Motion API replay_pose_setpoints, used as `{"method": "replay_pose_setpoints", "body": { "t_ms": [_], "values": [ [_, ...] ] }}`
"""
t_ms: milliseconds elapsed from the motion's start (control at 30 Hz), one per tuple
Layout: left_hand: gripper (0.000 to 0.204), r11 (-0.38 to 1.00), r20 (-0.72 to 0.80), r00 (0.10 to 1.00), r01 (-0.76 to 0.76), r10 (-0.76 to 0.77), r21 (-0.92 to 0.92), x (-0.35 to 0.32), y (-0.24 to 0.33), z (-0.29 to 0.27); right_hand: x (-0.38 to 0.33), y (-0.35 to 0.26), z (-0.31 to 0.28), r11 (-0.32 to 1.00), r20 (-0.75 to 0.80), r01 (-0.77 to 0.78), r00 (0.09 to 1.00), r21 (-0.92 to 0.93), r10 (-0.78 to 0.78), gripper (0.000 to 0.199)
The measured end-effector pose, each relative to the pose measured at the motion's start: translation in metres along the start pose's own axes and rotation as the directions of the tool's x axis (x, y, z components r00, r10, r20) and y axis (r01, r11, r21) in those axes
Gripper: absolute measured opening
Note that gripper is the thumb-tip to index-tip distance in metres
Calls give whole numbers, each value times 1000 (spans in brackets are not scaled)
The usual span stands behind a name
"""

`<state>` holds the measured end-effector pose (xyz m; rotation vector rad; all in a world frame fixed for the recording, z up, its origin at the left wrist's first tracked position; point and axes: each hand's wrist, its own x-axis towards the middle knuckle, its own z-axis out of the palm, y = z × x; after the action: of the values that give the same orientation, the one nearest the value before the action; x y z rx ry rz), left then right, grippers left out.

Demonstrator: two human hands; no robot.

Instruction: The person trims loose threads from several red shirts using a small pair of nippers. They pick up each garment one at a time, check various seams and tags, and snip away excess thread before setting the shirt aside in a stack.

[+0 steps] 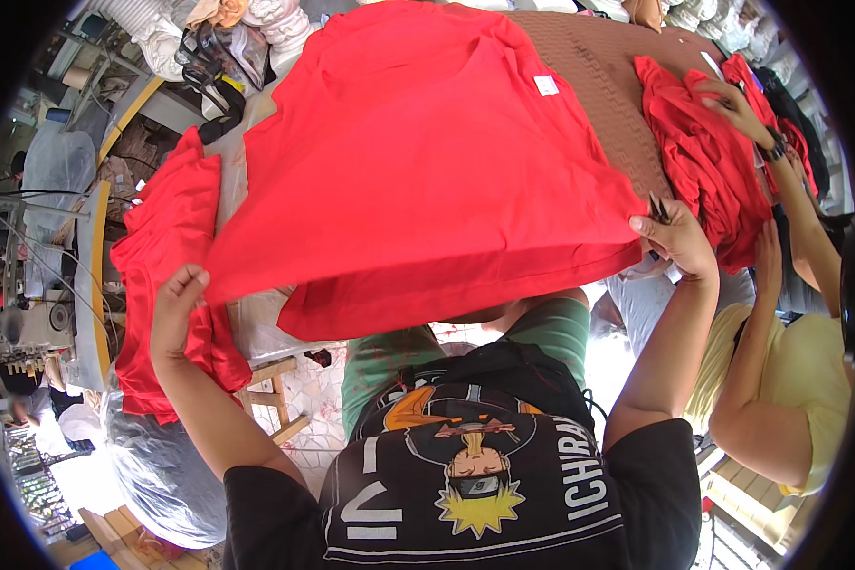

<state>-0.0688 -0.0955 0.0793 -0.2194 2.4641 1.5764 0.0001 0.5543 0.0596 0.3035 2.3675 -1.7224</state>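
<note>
I see a red shirt (427, 180), upper middle of the frame, between the left hand (179, 296) and right hand (679, 237). Both pinch it tight; the right also holds something black (657, 210).

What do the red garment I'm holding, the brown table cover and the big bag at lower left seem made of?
Red garment: soft, matte fabric, probably knit; it drapes in smooth folds, fibre unclear. Brown table cover: vinyl or cloth, unclear; its dull surface shows a raised-looking pattern. Big bag: likely thin, glossy plastic; it's crinkled with bright highlights.
</note>
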Motion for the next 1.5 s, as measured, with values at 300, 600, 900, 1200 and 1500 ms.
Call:
{"method": "replay_pose_setpoints", "body": {
  "t_ms": [300,600,900,1200,1500],
  "values": [
    [33,865,-39,931,-319,362,387,37,36,134,59,-19,53,925,-238,305,904,-227,-356,14],
    [56,510,239,762,-598,602,618,35,19,255,143,-26,156,398,1,414,694,-819,-720,49],
    [28,780,-151,843,-392,517,487,99,14,204,154,-1,162,406,-32,329,743,-853,-669,51],
    [17,902,-275,887,-273,371,335,97,17,205,155,1,159,422,-58,320,736,-848,-675,51],
    [26,979,539,817,-175,204,-106,67,63,139,152,-2,159,436,-67,314,744,-844,-665,54]
  ]
}}
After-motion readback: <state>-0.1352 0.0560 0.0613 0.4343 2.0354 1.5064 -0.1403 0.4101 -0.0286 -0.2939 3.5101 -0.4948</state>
